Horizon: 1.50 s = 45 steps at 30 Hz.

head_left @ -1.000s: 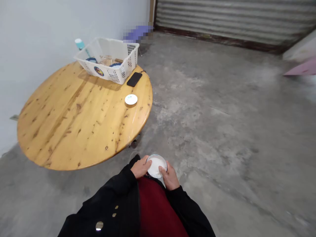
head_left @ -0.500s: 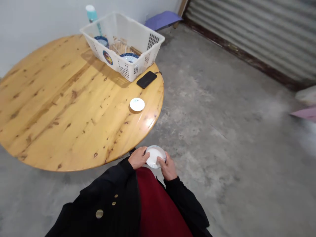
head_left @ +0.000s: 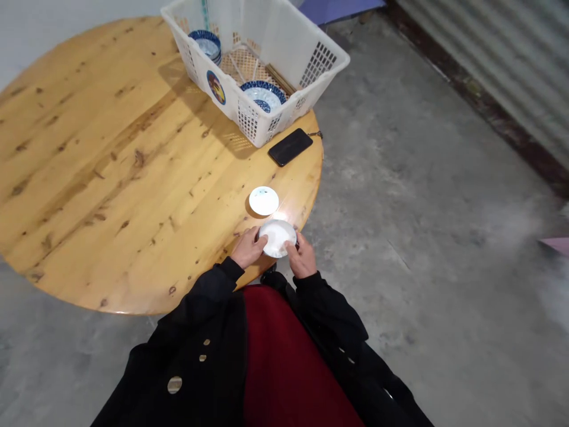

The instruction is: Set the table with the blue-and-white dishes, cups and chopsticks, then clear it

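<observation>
Between my two hands is a small white bowl (head_left: 276, 237), its inside facing up at me. My left hand (head_left: 249, 247) grips its left rim, thumb on top and fingers mostly hidden beneath. On the right rim my right hand (head_left: 302, 256) has hold of it in the same way, its thumb reaching over the inside. The bowl is over the near right edge of the round wooden table (head_left: 133, 225). Just beyond it on the tabletop sits a small white dish (head_left: 264, 201) with a faint mark inside.
A white plastic basket (head_left: 320, 83) stands at the back of the table, holding blue-patterned bowls (head_left: 207, 44) and a blue-rimmed plate (head_left: 263, 93). A black phone (head_left: 290, 147) lies in front of it. Grey concrete floor (head_left: 400, 267) stretches to the right.
Both hands have carried the bowl forward, from in front of the table's edge to over it, close to the white dish. The view has come nearer to the table.
</observation>
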Tool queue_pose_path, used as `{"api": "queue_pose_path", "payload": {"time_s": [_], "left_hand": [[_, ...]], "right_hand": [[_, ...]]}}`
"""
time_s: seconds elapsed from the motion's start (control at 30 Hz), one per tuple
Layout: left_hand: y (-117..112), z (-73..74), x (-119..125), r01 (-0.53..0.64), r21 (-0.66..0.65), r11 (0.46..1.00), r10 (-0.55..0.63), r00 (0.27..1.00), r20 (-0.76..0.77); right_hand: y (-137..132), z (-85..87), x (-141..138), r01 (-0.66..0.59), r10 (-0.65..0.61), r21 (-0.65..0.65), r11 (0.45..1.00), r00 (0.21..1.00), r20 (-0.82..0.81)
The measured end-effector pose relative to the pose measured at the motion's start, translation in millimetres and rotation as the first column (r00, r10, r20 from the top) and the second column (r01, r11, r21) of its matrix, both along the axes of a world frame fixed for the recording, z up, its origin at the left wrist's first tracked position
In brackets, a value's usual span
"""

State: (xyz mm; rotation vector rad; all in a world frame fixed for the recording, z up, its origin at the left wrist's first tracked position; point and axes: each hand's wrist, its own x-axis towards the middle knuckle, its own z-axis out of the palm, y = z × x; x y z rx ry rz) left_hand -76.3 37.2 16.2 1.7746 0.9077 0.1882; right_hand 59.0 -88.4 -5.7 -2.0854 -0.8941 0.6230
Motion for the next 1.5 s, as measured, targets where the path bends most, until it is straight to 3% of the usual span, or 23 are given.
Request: {"api": "queue_pose_path", "payload": {"time_s": [0.17, 0.27, 0.47, 0.77, 1.17, 1.37, 1.5], "left_hand": [[32, 0.8, 25, -0.033, 0.109, 0.994, 0.04, 0.997, -0.067], [45, 0.0, 40, -0.112, 0.14, 0.984, 0.131, 0.982, -0.133], [55, -2.2, 61, -0.235, 0.158, 0.959, 0.271, 0.923, -0.272], [44, 3.0, 73, -0.343, 0.148, 0.928, 0.373, 0.83, -0.415], [36, -6.6, 71, -0.435, 0.144, 0.889, 0.456, 0.81, -0.369], [45, -8.6, 63, -0.414, 0.164, 0.895, 0.445, 0.815, -0.371], [54, -18.1, 55, -0.409, 0.222, 0.885, 0.465, 0.806, -0.366]], "right_hand": [[46, -4.6, 33, -0.021, 0.021, 0.001, 1.0, 0.999, 0.029], [73, -7.3, 52, -0.063, 0.064, -0.02, 0.998, 0.996, 0.056], [108, -13.6, 72, -0.135, 0.143, -0.074, 0.988, 0.984, 0.106], [118, -29.1, 87, -0.242, 0.27, -0.187, 0.952, 0.952, 0.145], [115, -39.7, 90, -0.341, 0.402, -0.274, 0.899, 0.892, 0.209], [121, -44.4, 82, -0.321, 0.361, -0.202, 0.925, 0.908, 0.211], [127, -50.7, 79, -0.331, 0.348, -0.141, 0.933, 0.93, 0.117]]}}
